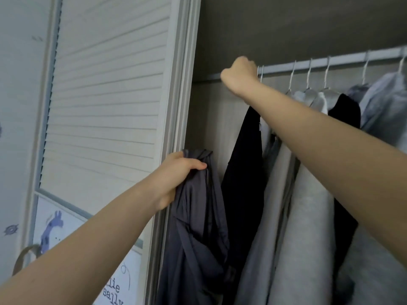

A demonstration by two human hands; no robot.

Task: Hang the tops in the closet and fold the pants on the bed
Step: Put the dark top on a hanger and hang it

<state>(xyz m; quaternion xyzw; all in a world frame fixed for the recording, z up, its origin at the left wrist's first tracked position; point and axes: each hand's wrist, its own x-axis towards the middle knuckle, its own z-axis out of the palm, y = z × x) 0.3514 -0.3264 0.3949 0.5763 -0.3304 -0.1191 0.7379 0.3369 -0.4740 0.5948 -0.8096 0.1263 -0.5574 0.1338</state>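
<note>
poster text: "llie" over "sally", black typewriter letters, both cut off at left and bottom
location: white poster (123, 280) with purple giraffe, lower panel of louvered closet door (105, 91)

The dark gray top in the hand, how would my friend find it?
Look at the closet rod with its row of hung clothes. Left of them, beside the white slatted door, the left hand grips a dark gray top. It alone is bunched up and not hanging from the rod.
</note>
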